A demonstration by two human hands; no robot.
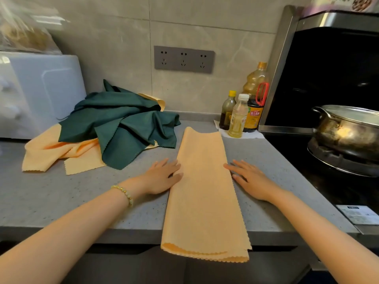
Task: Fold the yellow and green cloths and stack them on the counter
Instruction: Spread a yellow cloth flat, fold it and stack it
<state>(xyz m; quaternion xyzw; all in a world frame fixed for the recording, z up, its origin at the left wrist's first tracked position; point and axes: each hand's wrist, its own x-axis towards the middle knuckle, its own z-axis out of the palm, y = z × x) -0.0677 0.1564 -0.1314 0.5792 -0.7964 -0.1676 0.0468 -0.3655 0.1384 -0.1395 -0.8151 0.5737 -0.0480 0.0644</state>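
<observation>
1. Cloth first: a long yellow cloth folded into a narrow strip [204, 187] lies down the centre of the frame on the grey speckled counter [71, 193], its near scalloped end hanging over the counter's front edge.
2. My left hand [162, 176] lies flat and open, fingers spread, holding nothing, fingertips touching the strip's left edge.
3. My right hand [249, 178] is likewise flat and open on the counter, fingertips at the strip's right edge.
4. A beaded bracelet [124, 193] circles my left wrist.
5. At centre left, a crumpled dark green cloth [123, 124] is heaped on other unfolded yellow cloths [47, 154], just beside a white appliance [41, 93].
6. Three bottles [244, 111] stand at the wall, right of centre, next to a metal pot [346, 130] on the stove.
</observation>
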